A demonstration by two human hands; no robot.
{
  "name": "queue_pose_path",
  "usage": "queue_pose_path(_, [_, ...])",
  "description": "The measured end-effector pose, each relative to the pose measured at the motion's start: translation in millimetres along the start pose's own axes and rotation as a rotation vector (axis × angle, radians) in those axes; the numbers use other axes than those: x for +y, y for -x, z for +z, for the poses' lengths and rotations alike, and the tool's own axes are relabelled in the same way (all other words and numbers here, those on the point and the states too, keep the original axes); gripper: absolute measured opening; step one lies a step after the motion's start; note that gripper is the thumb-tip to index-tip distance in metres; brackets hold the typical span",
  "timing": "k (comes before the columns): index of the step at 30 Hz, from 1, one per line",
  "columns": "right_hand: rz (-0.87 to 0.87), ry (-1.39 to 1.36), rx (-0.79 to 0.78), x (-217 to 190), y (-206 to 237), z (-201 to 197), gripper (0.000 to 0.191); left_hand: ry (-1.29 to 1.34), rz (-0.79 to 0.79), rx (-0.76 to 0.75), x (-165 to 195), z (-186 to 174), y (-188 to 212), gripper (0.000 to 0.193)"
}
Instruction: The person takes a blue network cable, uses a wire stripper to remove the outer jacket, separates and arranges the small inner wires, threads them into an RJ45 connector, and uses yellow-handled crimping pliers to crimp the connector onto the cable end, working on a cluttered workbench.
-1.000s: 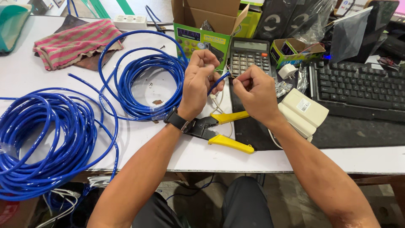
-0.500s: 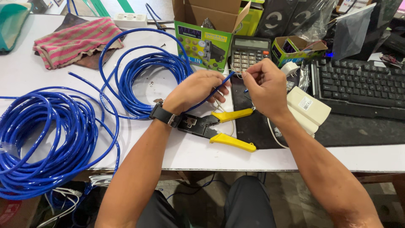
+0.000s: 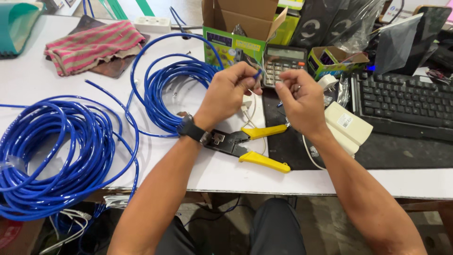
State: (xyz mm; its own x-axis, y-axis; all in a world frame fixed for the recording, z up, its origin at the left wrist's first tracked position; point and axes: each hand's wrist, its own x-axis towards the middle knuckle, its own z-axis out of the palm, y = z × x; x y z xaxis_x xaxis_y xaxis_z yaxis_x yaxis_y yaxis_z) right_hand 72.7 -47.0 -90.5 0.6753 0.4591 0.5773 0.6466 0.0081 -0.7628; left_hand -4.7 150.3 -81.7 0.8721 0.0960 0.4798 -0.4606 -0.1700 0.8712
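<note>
Both hands have drifted apart and lifted since a moment ago. Big blue cable coils (image 3: 52,156) sprawl across the white table (image 3: 330,179), keyboard (image 3: 401,101) at right. Left hand (image 3: 231,92) pinches the blue cable end (image 3: 257,74); right hand (image 3: 302,101) is loosely curled, grip unclear. Yellow-handled crimping tool (image 3: 250,146) lies beneath the wrists.

The left hand (image 3: 231,92) hides most of the blue cable end (image 3: 257,74); its wire tips are too small to tell.
</note>
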Motion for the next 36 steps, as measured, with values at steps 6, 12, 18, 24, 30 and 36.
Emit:
queue_pose_path(6, [-0.181,0.03,-0.2,-15,6,-5,0.033,-0.367,0.438,0.065,14,10,8,0.014])
queue_pose_path(12, [-0.146,0.038,-0.217,-17,4,-2,0.041,-0.473,0.458,0.112,24,10,12,0.016])
queue_pose_path(18, [-0.114,0.001,-0.233,-12,6,-5,0.044,-0.432,0.45,0.08,21,17,12,0.017])
queue_pose_path(24, [-0.037,-0.397,-0.346,-9,8,-14,0.06,-0.473,0.419,0.088,18,19,11,0.016])
queue_pose_path(30, [0.056,-0.701,-0.354,6,4,-20,0.034,-0.477,0.431,0.059,17,23,13,0.015])
queue_pose_path(36, [0.311,-0.887,-0.286,22,0,-28,0.016,-0.45,0.398,0.015,15,24,14,0.015])
